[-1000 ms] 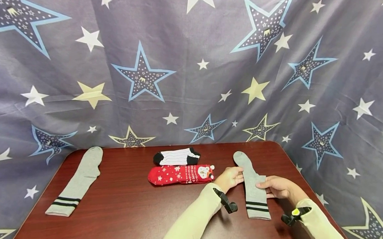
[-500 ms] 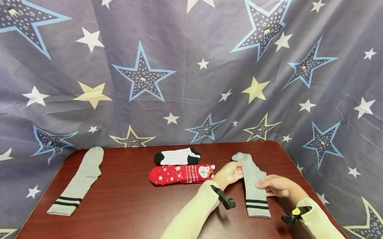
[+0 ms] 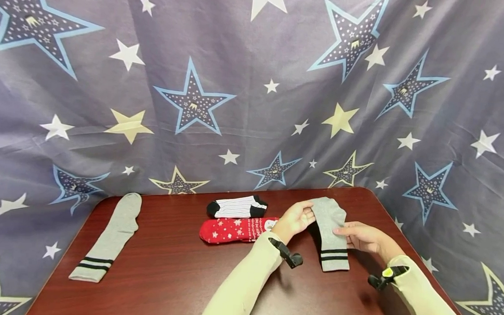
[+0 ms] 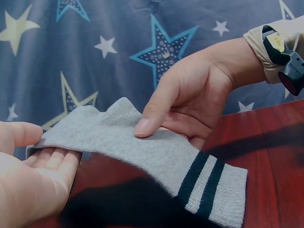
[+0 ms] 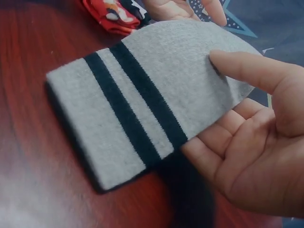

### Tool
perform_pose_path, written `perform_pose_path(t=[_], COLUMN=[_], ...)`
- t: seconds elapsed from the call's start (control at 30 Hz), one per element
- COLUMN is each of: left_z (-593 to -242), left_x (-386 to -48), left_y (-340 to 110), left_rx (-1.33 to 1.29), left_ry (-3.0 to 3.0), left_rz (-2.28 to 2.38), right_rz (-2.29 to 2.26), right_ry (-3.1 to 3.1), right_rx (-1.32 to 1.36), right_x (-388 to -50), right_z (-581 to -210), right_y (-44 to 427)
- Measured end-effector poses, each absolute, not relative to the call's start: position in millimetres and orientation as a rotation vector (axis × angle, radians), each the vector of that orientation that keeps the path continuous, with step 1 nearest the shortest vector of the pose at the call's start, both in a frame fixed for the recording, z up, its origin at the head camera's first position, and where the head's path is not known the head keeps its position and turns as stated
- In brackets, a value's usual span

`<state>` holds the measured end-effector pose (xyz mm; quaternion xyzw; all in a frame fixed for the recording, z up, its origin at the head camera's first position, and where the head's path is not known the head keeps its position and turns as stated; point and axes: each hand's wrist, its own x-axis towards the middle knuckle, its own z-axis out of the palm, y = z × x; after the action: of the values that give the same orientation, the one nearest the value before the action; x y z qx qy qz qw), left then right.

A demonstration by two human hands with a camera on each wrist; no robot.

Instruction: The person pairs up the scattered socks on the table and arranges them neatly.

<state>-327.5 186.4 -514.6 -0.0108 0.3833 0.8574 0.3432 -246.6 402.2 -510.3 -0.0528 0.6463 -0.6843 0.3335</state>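
Note:
Both hands hold a grey sock [image 3: 330, 225] with two black stripes near its cuff, above the right part of the table. My left hand [image 3: 294, 219] pinches its left edge near the foot, thumb on top and fingers beneath in the left wrist view. On the opposite edge, my right hand [image 3: 363, 238] grips the sock between thumb and fingers. In the right wrist view the striped cuff [image 5: 118, 114] hangs free of both hands. The toe end is out of sight in the head view. A similar grey sock [image 3: 113, 234] lies flat at the table's left.
A white sock with black toe and heel [image 3: 237, 207] lies at the back middle of the reddish-brown table [image 3: 168, 275]. Just in front lies a red patterned sock [image 3: 233, 229], partly covered by the left hand. A star-print curtain [image 3: 222, 50] hangs behind the table.
Both hands have raised the grey sock off the table, its cuff moving up and away from the front. The toe end, seen stretched out earlier, has dropped from sight.

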Motion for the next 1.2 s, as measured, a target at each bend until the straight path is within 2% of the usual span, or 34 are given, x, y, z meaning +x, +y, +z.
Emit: perform_pose_path(t=[0.63, 1.2], left_z=[-482.0, -482.9], left_x=[-342.2, -353.2], left_y=[134.0, 69.3], left_rx=[-0.028, -0.04], left_ry=[1.083, 1.168], left_rz=[2.32, 2.369], right_rz=[-1.789, -1.737], right_ry=[1.695, 1.77], right_rx=[-0.226, -0.18], right_x=[-262.9, -273.2], right_z=[-495.0, -488.4], right_y=[368.9, 342.6])
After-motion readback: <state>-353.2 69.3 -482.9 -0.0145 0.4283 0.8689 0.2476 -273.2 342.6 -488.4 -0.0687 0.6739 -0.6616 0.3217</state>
